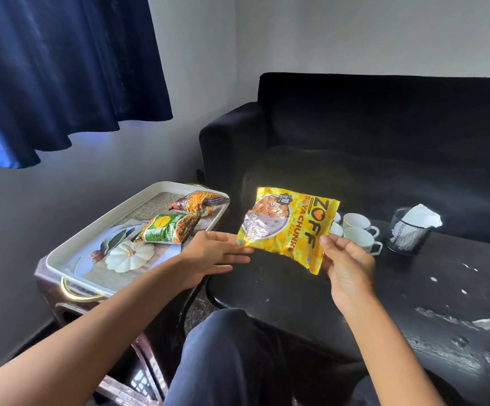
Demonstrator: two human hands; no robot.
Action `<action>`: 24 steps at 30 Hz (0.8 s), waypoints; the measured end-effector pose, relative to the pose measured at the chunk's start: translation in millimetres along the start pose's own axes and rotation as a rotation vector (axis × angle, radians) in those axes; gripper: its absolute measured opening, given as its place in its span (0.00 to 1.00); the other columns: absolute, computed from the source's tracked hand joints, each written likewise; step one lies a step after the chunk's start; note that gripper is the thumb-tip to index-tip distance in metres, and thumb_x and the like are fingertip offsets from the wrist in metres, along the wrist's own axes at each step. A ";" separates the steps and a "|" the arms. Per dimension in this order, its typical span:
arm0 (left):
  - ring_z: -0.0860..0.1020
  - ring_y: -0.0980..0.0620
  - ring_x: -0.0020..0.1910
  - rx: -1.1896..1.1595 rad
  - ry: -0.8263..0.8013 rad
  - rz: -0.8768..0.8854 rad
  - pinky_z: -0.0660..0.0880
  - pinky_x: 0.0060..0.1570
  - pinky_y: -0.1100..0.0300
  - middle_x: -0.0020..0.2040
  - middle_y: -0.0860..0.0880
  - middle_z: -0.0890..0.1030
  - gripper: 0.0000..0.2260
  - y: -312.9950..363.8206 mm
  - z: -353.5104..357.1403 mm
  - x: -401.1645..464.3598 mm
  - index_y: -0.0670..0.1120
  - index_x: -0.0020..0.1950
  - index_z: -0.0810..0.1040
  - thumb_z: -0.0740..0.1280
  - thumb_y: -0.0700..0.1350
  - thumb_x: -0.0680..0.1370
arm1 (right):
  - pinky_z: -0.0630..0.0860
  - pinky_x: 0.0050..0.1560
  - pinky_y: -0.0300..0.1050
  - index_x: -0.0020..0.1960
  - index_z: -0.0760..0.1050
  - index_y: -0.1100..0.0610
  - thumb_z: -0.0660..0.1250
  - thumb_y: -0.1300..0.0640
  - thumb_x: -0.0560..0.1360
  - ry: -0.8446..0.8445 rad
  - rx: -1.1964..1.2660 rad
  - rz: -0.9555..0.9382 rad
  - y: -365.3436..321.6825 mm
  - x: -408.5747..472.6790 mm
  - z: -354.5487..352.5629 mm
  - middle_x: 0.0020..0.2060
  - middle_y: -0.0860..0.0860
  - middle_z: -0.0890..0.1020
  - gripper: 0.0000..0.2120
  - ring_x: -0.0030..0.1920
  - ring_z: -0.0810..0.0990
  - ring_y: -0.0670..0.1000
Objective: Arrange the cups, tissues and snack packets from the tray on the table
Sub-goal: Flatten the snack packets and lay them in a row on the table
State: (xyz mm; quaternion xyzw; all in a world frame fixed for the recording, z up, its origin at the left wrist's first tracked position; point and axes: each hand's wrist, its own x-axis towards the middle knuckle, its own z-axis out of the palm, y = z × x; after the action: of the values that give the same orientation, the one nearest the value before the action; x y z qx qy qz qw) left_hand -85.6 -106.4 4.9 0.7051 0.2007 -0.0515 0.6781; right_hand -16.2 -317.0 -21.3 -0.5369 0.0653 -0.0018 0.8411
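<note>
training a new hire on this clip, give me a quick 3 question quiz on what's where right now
1. True or false: the yellow soya chunks packet is lying in the tray.
2. How many snack packets are in the tray? A) one B) two C) three
3. Fill in: the tissues stand in a black mesh ____ beside the white cups on the black table.

Key:
1. False: the right hand pinches it above the table, and the left hand touches its corner.
2. B: the green packet and the orange packet.
3. holder
</note>
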 end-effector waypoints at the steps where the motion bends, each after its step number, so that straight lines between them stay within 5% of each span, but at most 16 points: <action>1: 0.85 0.57 0.42 0.024 0.017 0.007 0.74 0.55 0.54 0.45 0.50 0.87 0.08 1.7 2.2 -1.6 0.43 0.55 0.81 0.68 0.44 0.77 | 0.79 0.42 0.46 0.40 0.77 0.58 0.68 0.69 0.72 0.020 -0.030 -0.031 -0.5 0.5 -0.6 0.35 0.51 0.82 0.08 0.37 0.81 0.50; 7: 0.82 0.62 0.32 0.123 0.094 0.020 0.73 0.32 0.66 0.46 0.48 0.85 0.09 6.5 15.8 -3.9 0.40 0.55 0.81 0.66 0.42 0.79 | 0.76 0.36 0.31 0.42 0.78 0.58 0.70 0.68 0.72 0.082 -0.246 -0.321 -2.0 -1.0 1.5 0.35 0.49 0.80 0.06 0.36 0.78 0.44; 12: 0.83 0.61 0.34 -0.084 0.105 -0.024 0.72 0.50 0.58 0.37 0.53 0.85 0.06 -3.3 10.7 -0.9 0.46 0.46 0.79 0.64 0.41 0.80 | 0.77 0.41 0.31 0.41 0.77 0.49 0.70 0.64 0.72 -0.042 -0.272 -0.435 -2.1 -13.7 9.5 0.39 0.47 0.82 0.10 0.39 0.80 0.42; 17: 0.84 0.58 0.33 -0.346 0.116 -0.064 0.78 0.48 0.56 0.35 0.52 0.85 0.08 -8.8 7.1 6.2 0.45 0.45 0.78 0.62 0.38 0.80 | 0.79 0.39 0.36 0.51 0.76 0.42 0.70 0.66 0.71 -0.377 -0.228 -0.290 2.6 -25.1 15.6 0.43 0.38 0.84 0.19 0.44 0.83 0.42; 24: 0.84 0.58 0.38 -0.258 0.086 -0.060 0.76 0.51 0.56 0.39 0.53 0.86 0.05 -11.2 17.6 0.9 0.48 0.46 0.81 0.66 0.42 0.78 | 0.77 0.40 0.31 0.57 0.76 0.47 0.69 0.71 0.70 -0.232 -0.247 -0.393 -2.4 -25.4 13.8 0.35 0.43 0.84 0.23 0.38 0.83 0.41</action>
State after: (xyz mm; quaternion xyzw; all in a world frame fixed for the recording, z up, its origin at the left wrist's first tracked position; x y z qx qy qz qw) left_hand -85.2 -123.4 -7.3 0.6074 0.2555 -0.0154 0.7521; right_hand -39.7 -303.8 -10.7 -0.6346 -0.1378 -0.0957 0.7544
